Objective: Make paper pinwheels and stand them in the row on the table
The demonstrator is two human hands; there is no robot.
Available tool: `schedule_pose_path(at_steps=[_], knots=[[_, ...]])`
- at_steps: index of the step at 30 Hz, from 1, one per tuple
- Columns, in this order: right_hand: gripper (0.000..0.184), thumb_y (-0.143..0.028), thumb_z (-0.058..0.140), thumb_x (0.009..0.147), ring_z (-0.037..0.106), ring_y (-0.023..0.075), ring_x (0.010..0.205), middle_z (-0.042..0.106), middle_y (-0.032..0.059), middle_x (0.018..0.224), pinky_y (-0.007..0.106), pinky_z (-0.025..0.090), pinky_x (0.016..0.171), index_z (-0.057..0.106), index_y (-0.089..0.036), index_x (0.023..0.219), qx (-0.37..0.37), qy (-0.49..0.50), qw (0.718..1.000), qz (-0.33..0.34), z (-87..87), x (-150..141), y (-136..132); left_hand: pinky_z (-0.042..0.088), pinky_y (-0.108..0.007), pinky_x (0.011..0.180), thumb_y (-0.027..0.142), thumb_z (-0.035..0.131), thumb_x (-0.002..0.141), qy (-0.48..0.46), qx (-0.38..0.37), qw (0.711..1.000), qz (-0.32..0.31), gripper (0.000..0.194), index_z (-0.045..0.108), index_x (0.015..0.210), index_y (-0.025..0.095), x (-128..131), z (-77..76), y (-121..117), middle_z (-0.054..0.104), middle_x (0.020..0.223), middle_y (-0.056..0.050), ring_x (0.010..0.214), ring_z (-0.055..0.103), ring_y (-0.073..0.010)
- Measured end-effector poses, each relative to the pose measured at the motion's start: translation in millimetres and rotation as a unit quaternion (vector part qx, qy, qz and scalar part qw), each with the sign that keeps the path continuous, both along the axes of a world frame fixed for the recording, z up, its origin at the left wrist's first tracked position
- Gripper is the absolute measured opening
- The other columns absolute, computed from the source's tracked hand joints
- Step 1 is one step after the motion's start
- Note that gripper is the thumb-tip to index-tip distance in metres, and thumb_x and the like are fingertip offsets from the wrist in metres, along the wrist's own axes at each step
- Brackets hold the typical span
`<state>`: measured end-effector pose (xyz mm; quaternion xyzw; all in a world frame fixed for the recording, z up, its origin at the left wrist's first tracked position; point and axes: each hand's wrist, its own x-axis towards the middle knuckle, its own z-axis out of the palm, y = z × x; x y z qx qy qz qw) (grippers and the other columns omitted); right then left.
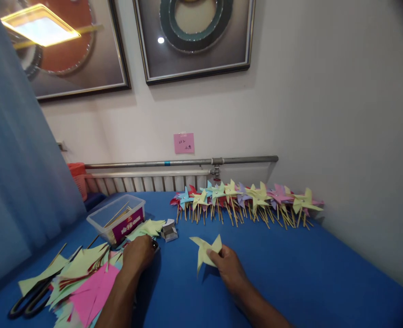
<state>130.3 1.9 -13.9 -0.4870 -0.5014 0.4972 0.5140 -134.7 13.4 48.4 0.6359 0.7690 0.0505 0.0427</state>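
My right hand point(230, 266) pinches a pale yellow paper pinwheel point(204, 251) between thumb and fingers, a little above the blue table, with no stick to be seen on it. To the left, my left hand point(139, 255) reaches down beside the paper pile, back of the hand up. Its fingers are mostly hidden, so I cannot make out whether they hold anything. A small dark object point(155, 245) shows at its right edge. Just beyond that hand lie more yellow folded papers point(152, 227) and a small open grey box point(169, 231).
Cut paper sheets point(94, 291) and black-handled scissors point(33, 298) lie at the left. A clear plastic tub point(97, 218) holding wooden sticks point(119, 215) stands behind them. Finished pinwheels point(259, 196) on sticks line the table's back right. A blue curtain point(20, 159) hangs at left.
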Motion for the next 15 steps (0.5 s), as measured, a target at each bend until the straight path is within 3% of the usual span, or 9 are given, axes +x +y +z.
schedule_pose_path(at_steps=[15], knots=[[0.038,-0.047,0.07,0.071,0.069,0.0262,0.076,0.077,0.0075,0.08,0.033,0.052,0.069,0.073,-0.014,0.09,-0.011,0.014,1.0,0.01,4.2,-0.6,-2.9,0.05,-0.037,0.071,0.025,0.05,0.083,0.029,-0.017,0.999,-0.009,0.026,0.076,0.083,0.018,1.3,3.0,1.3,0.077,0.101,-0.021,0.094,0.073,-0.0355]])
